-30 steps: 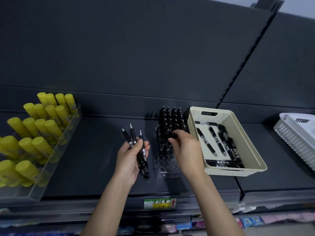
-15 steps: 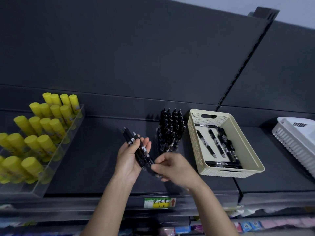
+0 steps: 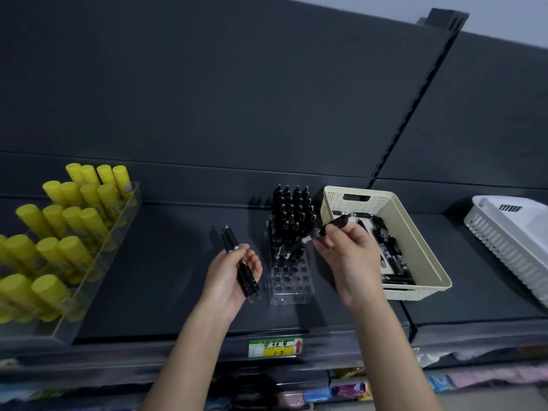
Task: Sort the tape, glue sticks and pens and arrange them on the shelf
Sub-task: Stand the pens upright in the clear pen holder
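Head view: at the shelf's [image 3: 166,262] left edge, glue sticks [image 3: 68,232] stand sorted in a clear tray [image 3: 98,280]. The left grip [image 3: 229,277] curls round a few spare pens [image 3: 237,262], probably as ready stock. Mid-shelf, a clear rack [image 3: 289,280] has upright pens filling its back rows. The right grip [image 3: 350,256] pinches one pen [image 3: 332,225] over the rack's right edge, likely for slotting in, beside the beige basket [image 3: 427,262].

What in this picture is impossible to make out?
Head view throughout.
1. Pen in the right hand: smeared by motion blur.
2. Pens in the beige basket: partly hidden behind that hand.
3. White basket: cut off by the right edge.
4. Shelf label: handwriting too blurred to read.
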Demonstrator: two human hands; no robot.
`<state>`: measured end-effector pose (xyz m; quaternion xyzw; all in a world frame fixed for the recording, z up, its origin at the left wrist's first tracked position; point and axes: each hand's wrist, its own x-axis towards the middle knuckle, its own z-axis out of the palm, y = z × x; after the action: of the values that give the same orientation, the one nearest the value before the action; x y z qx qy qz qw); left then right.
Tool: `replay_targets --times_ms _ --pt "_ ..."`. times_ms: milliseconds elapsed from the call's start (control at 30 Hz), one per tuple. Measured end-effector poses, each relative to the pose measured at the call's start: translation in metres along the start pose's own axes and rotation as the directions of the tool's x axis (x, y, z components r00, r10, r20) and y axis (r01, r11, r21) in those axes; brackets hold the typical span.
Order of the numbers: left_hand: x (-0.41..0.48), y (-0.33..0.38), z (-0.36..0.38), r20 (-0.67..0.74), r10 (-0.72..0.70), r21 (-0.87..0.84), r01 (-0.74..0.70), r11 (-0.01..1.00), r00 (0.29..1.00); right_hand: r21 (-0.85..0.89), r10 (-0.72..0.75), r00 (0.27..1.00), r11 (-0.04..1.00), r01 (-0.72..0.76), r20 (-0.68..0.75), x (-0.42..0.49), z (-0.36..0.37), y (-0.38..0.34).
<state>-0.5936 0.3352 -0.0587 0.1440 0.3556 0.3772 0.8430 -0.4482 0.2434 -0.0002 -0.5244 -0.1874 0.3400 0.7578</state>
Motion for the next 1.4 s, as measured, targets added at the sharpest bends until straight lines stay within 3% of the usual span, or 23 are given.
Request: replay_targets --times_ms 67,167,333,467,567,700,900,1000,1067,1133,1233,1400 --pt "0.002 0.001 -0.002 -0.033 -0.013 -0.009 0.013 1.000 0.999 -0.065 -0.088 0.994 0.994 0.083 -0.067 0.006 -0.004 0.000" --pt "0.003 -0.001 -0.004 -0.014 -0.011 0.021 0.011 1.000 1.000 -0.400 -0.257 0.958 0.897 0.187 -0.129 0.013 -0.006 0.007" --pt "0.004 -0.002 -0.005 0.018 0.043 0.149 -0.045 0.988 0.999 -0.686 -0.393 0.919 0.664 0.299 0.020 0.018 0.001 0.019" --pt "0.002 -0.003 -0.005 -0.006 0.124 0.289 -0.117 0.950 0.992 -0.775 -0.376 0.920 0.547 0.316 0.110 0.023 0.000 0.031" --pt "0.000 -0.001 -0.005 -0.022 0.142 0.294 -0.129 0.947 0.990 -0.831 -0.346 0.925 0.458 0.314 0.159 0.024 0.000 0.037" --pt "0.000 0.002 -0.005 -0.010 0.141 0.267 -0.133 0.954 0.990 -0.852 -0.311 0.931 0.419 0.313 0.190 0.023 -0.002 0.047" --pt "-0.001 0.003 -0.005 0.046 0.126 0.198 -0.133 0.971 0.991 -0.850 -0.332 0.929 0.431 0.304 0.164 0.019 -0.006 0.044" --pt "-0.001 0.002 -0.003 0.075 0.125 0.163 -0.136 0.977 0.989 -0.814 -0.323 0.941 0.517 0.264 0.099 0.009 -0.007 0.043" --pt "0.000 0.000 0.000 0.074 0.122 0.151 -0.132 0.980 0.990 -0.774 -0.229 0.969 0.595 0.216 0.095 0.002 -0.007 0.044" --pt "0.000 -0.003 0.004 0.076 0.116 0.137 -0.126 0.983 0.990 -0.726 -0.034 0.985 0.671 0.149 0.171 -0.003 -0.004 0.044" --pt "0.000 -0.006 0.008 0.096 0.113 0.148 -0.127 0.981 0.989 -0.696 0.161 0.940 0.711 0.100 0.300 -0.009 0.000 0.048" --pt "-0.001 -0.007 0.008 0.089 0.078 0.148 -0.091 0.985 0.993 -0.569 0.033 0.973 0.815 0.106 0.228 -0.009 -0.003 0.043"
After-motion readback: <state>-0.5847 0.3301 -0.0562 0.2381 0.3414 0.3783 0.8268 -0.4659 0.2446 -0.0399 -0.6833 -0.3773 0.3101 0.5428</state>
